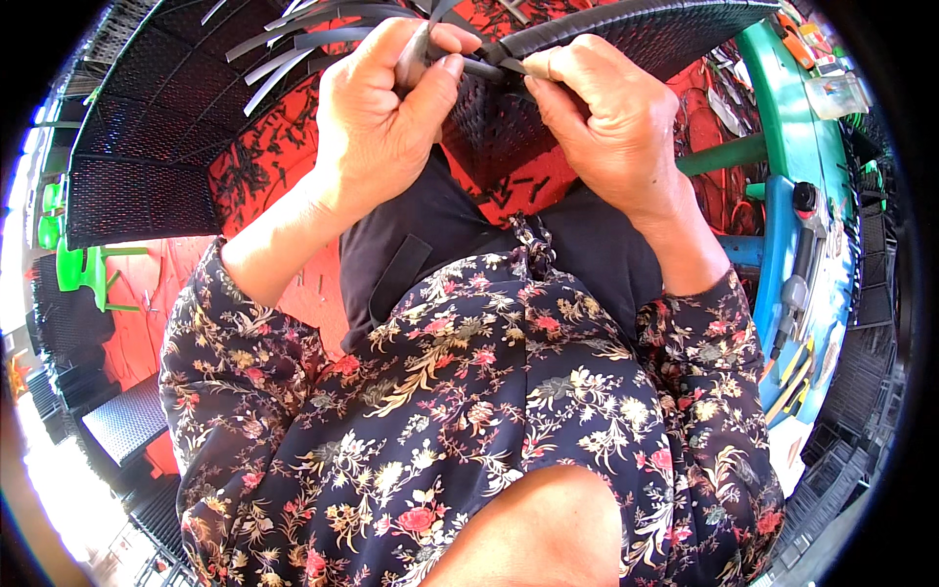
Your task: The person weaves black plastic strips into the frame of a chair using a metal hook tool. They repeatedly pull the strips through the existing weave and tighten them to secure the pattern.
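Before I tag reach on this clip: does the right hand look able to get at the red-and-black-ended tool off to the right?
Probably yes: the tool lies uncovered, with nothing visible over it. The right hand would likely first have to release the dark strip it pinches.

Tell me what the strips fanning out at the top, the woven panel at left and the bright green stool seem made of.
Strips: probably flat plastic, semi-glossy; they curve and catch pale highlights.
Woven panel: likely similar plastic, dark satin, judging by its even, slightly shiny weave; coated fibre is possible.
Green stool: apparently moulded plastic, smooth, given its uniform bright colour.
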A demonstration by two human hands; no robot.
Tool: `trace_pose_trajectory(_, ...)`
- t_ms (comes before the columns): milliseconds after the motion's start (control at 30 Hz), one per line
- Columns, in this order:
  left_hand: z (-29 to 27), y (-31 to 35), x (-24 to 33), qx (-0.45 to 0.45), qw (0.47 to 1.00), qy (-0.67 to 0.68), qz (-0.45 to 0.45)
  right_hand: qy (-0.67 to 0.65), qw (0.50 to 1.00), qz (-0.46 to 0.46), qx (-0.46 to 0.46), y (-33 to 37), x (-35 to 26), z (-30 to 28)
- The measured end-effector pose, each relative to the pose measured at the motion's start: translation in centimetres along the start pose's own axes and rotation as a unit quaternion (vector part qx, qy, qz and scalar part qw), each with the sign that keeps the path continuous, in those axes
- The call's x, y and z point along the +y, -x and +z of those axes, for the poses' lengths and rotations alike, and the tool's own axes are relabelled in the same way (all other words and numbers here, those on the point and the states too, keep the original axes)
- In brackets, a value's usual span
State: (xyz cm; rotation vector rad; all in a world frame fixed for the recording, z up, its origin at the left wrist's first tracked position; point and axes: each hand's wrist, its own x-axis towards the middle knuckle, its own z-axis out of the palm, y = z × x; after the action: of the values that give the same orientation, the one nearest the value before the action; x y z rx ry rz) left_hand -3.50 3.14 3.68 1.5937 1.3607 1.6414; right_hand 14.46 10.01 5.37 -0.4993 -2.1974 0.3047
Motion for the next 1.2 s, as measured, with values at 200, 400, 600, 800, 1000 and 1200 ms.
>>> trace_pose_trajectory(200, 0.1, -0.4, 0.0, -0.013, 1.0, -0.024, -0.001, 0.005, 1.0, 0.006, 0.018, 0.2, 0.4, 0.2)
trace_pose_trajectory(400, 0.1, -0.3, 0.1, -0.019, 1.0, -0.009, -0.016, 0.001, 0.998, -0.02, 0.053, 0.7, 1.4, 0.8)
trace_pose_trajectory(600, -0.2, -0.2, -0.1, -0.051, 0.998, -0.038, 0.0, -0.033, 0.997, 0.003, 0.064, 0.8, 1.2, 0.6)
trace_pose_trajectory(800, -0.2, 0.4, -0.2, -0.03, 0.999, -0.038, 0.01, -0.095, 0.986, 0.129, -0.047, -1.3, 0.5, -0.9)
trace_pose_trajectory(1000, -0.2, 1.3, -0.7, 0.021, 0.996, -0.082, 0.034, -0.181, 0.969, 0.124, -0.115, -3.4, 1.1, -1.3)
trace_pose_trajectory(1200, -0.1, 2.0, -0.2, 0.012, 0.997, -0.062, 0.037, -0.13, 0.951, 0.188, -0.207, -4.5, 0.2, -1.9)
